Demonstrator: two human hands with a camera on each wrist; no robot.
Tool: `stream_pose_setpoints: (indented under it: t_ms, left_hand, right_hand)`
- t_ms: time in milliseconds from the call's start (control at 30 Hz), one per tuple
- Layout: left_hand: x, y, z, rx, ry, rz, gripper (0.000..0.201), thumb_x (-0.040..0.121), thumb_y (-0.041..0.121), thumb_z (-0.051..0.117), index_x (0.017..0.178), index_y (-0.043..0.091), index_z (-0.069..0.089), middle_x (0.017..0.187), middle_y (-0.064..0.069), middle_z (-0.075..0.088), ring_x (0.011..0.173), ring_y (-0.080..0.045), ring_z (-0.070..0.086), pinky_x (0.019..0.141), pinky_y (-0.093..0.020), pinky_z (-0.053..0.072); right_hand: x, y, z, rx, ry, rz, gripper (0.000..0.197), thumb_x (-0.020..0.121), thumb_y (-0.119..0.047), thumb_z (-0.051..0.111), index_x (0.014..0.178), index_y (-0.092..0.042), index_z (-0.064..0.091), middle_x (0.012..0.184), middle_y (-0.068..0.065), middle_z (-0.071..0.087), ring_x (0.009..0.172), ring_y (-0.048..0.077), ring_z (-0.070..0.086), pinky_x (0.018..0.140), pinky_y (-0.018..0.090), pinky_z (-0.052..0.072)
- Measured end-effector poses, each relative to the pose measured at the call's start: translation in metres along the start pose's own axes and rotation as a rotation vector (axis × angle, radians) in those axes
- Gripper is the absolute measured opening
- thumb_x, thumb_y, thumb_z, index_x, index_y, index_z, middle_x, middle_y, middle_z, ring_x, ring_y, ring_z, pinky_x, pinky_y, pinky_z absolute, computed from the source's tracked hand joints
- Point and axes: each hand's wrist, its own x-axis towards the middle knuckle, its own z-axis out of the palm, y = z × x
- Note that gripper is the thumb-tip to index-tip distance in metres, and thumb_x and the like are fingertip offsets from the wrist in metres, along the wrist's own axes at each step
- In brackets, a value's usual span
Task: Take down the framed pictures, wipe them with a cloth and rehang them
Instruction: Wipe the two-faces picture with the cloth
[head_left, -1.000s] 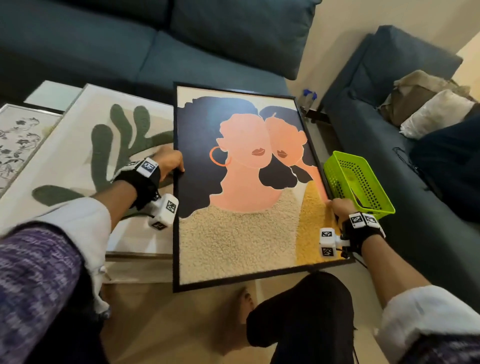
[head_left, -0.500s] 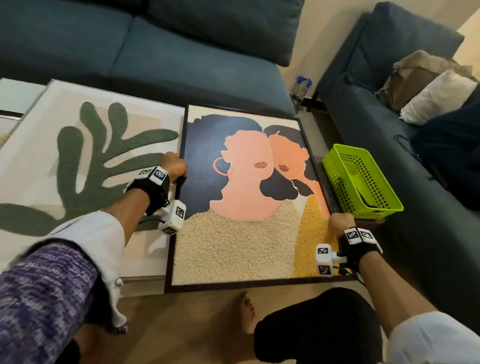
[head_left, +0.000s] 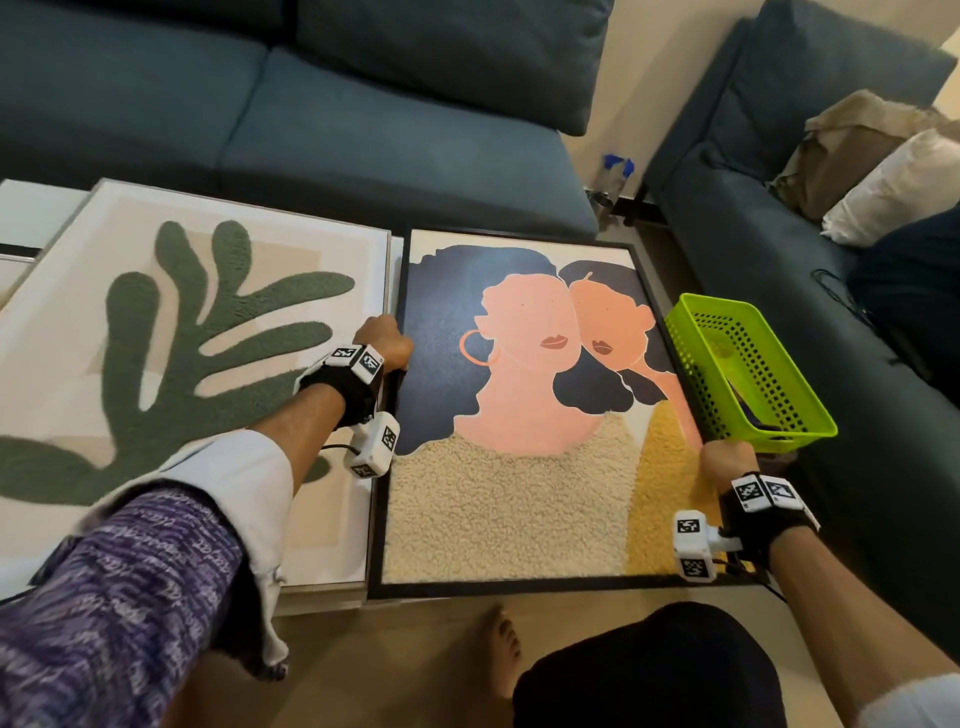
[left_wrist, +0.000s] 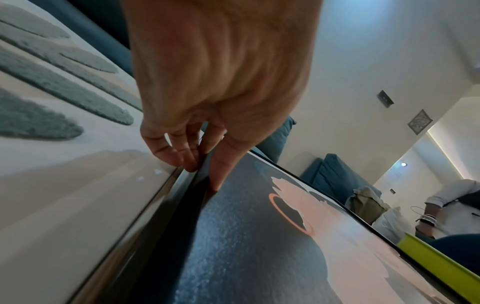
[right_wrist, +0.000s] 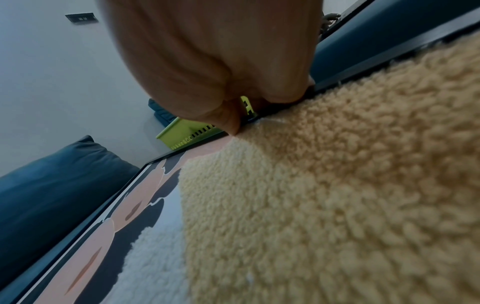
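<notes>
A black-framed picture of two faces (head_left: 519, 415) lies nearly flat, held between both hands. My left hand (head_left: 384, 343) grips its left frame edge; in the left wrist view the thumb lies on the picture (left_wrist: 259, 236) and the left fingers (left_wrist: 179, 152) curl under the edge. My right hand (head_left: 724, 462) grips the right frame edge, thumb on the fuzzy yellow part (right_wrist: 337, 185). To the left lies a white-framed picture with a green leaf shape (head_left: 182, 364). No cloth shows.
A lime-green plastic basket (head_left: 748, 369) stands just right of the held picture. Blue sofas (head_left: 311, 119) run along the back and right side. My knee (head_left: 649, 670) and bare foot are below the frame. Another person sits on the right sofa (left_wrist: 446, 201).
The picture of two faces has come down and flattened beside the leaf picture, its left edge now close against that frame. Both hands keep their hold on its side edges.
</notes>
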Motion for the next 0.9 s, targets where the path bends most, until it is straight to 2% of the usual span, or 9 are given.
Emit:
stream_pose_setpoints:
  t_ms: [100, 167, 233, 400, 500, 600, 700, 900]
  left_hand:
    - [0.006, 0.001, 0.004, 0.049, -0.01, 0.006, 0.026, 0.09, -0.003, 0.067, 0.114, -0.013, 0.068, 0.122, -0.031, 0.068, 0.115, -0.046, 0.066, 0.088, -0.044, 0.053]
    - [0.009, -0.002, 0.007, 0.087, -0.011, -0.014, 0.03, 0.091, 0.0, 0.065, 0.118, -0.011, 0.067, 0.128, -0.031, 0.065, 0.12, -0.047, 0.063, 0.093, -0.045, 0.053]
    - [0.009, -0.003, 0.008, 0.124, -0.007, -0.036, 0.034, 0.09, 0.002, 0.064, 0.123, -0.008, 0.066, 0.135, -0.03, 0.062, 0.125, -0.047, 0.06, 0.099, -0.046, 0.053]
    - [0.006, 0.003, 0.019, 0.262, -0.009, -0.049, 0.044, 0.099, 0.008, 0.054, 0.143, 0.0, 0.053, 0.153, -0.026, 0.039, 0.143, -0.044, 0.039, 0.116, -0.05, 0.039]
    - [0.003, 0.006, 0.028, 0.382, 0.005, -0.022, 0.041, 0.103, 0.013, 0.052, 0.142, 0.001, 0.054, 0.154, -0.025, 0.036, 0.144, -0.042, 0.035, 0.117, -0.049, 0.034]
    - [-0.001, 0.009, 0.034, 0.474, 0.037, -0.031, 0.038, 0.104, 0.015, 0.056, 0.14, 0.003, 0.06, 0.153, -0.022, 0.038, 0.143, -0.039, 0.037, 0.116, -0.046, 0.035]
    - [-0.004, 0.01, 0.037, 0.518, 0.053, -0.029, 0.035, 0.103, 0.015, 0.059, 0.137, 0.006, 0.064, 0.151, -0.02, 0.039, 0.142, -0.037, 0.037, 0.115, -0.044, 0.035]
    - [-0.009, 0.001, 0.04, 0.598, 0.053, 0.057, 0.037, 0.102, 0.018, 0.058, 0.135, 0.002, 0.064, 0.146, -0.022, 0.041, 0.136, -0.039, 0.04, 0.112, -0.045, 0.037]
  right_hand:
    - [0.011, 0.001, 0.004, 0.08, -0.04, 0.056, 0.037, 0.105, -0.006, 0.037, 0.136, -0.002, 0.057, 0.143, 0.013, 0.058, 0.135, 0.025, 0.053, 0.103, 0.027, 0.041]
    - [0.022, 0.001, 0.01, 0.159, -0.066, 0.152, 0.038, 0.104, -0.005, 0.037, 0.136, 0.007, 0.055, 0.141, 0.024, 0.055, 0.132, 0.034, 0.052, 0.104, 0.035, 0.04]
    - [0.034, 0.003, 0.018, 0.171, -0.077, 0.156, 0.039, 0.103, -0.006, 0.039, 0.133, 0.013, 0.054, 0.138, 0.031, 0.054, 0.128, 0.039, 0.052, 0.103, 0.04, 0.041]
    - [0.037, 0.004, 0.023, 0.278, -0.073, 0.212, 0.038, 0.102, -0.006, 0.04, 0.132, 0.012, 0.056, 0.136, 0.03, 0.056, 0.127, 0.04, 0.053, 0.102, 0.04, 0.043]
    - [0.035, 0.009, 0.024, 0.375, -0.038, 0.243, 0.041, 0.099, -0.007, 0.047, 0.137, 0.003, 0.057, 0.141, 0.025, 0.055, 0.131, 0.041, 0.051, 0.109, 0.039, 0.039]
    - [0.03, 0.011, 0.025, 0.451, 0.005, 0.253, 0.045, 0.096, -0.009, 0.052, 0.141, -0.008, 0.057, 0.143, 0.021, 0.055, 0.13, 0.042, 0.051, 0.112, 0.038, 0.038]
    - [0.026, 0.011, 0.025, 0.49, 0.02, 0.247, 0.046, 0.095, -0.01, 0.054, 0.141, -0.01, 0.058, 0.142, 0.02, 0.057, 0.13, 0.042, 0.052, 0.111, 0.038, 0.039]
    - [0.015, 0.01, 0.024, 0.516, 0.078, 0.247, 0.043, 0.094, -0.012, 0.058, 0.137, -0.015, 0.063, 0.138, 0.018, 0.061, 0.128, 0.042, 0.053, 0.108, 0.037, 0.041]
